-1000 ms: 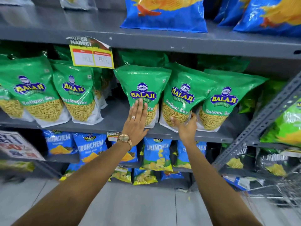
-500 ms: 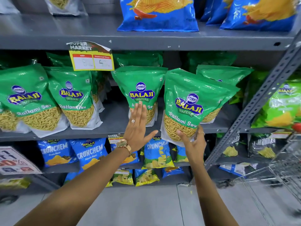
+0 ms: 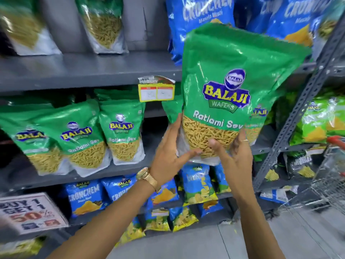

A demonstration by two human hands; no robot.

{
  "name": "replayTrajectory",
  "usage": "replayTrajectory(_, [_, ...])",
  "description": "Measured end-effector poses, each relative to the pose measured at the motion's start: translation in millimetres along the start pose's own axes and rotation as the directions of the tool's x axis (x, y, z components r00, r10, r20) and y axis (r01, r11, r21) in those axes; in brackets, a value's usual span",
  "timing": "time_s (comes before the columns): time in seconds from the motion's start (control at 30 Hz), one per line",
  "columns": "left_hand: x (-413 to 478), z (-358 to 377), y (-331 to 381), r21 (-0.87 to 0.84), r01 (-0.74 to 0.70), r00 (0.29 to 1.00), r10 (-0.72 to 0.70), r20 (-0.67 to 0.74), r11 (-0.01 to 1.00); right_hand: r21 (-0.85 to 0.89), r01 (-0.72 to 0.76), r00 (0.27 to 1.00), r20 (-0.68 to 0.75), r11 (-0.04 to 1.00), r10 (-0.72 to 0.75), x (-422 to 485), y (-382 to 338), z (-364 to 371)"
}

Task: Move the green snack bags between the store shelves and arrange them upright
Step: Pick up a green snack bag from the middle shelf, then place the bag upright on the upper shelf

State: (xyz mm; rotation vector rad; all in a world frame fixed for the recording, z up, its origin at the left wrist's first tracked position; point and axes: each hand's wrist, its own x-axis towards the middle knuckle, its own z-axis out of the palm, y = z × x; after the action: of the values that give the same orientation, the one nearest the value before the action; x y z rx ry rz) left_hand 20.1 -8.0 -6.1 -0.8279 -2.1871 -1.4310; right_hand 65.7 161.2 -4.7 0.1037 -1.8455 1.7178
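Observation:
A large green Balaji Ratlami Sev bag (image 3: 229, 83) is lifted off the middle shelf, upright, in front of the shelves. My left hand (image 3: 169, 156) grips its lower left edge and my right hand (image 3: 236, 157) cups its bottom right corner. Three more green bags (image 3: 80, 135) lean upright on the middle shelf (image 3: 56, 176) to the left. Behind the held bag, parts of other green bags (image 3: 258, 116) show. Two green bags (image 3: 104, 23) stand on the upper shelf (image 3: 84, 70).
Blue Crunchem bags (image 3: 201, 17) sit on the upper shelf behind the held bag, and more fill the lower shelves (image 3: 85, 197). A slanted grey upright (image 3: 298, 109) stands at right, a wire cart (image 3: 332, 176) beside it. A yellow price tag (image 3: 156, 90) hangs from the upper shelf edge.
The green bag has come up off the middle shelf and toward me; my left hand left the neighbouring bag and now grips this one. The view has tilted up and right.

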Motion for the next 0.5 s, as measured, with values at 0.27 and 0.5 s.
replayTrajectory(0.27, [57, -129, 46, 0.124, -0.091, 0.939, 0.127, -0.319, 0.988, 0.057, 0.269, 0.955, 0.117, 0.961, -0.274, 62, -105, 105])
replayTrajectory(0.5, [117, -229, 35, 0.267, 0.061, 0.906, 0.058, -0.419, 0.962, -0.004, 0.301, 0.903, 0.323, 0.954, -0.284, 140, -145, 210])
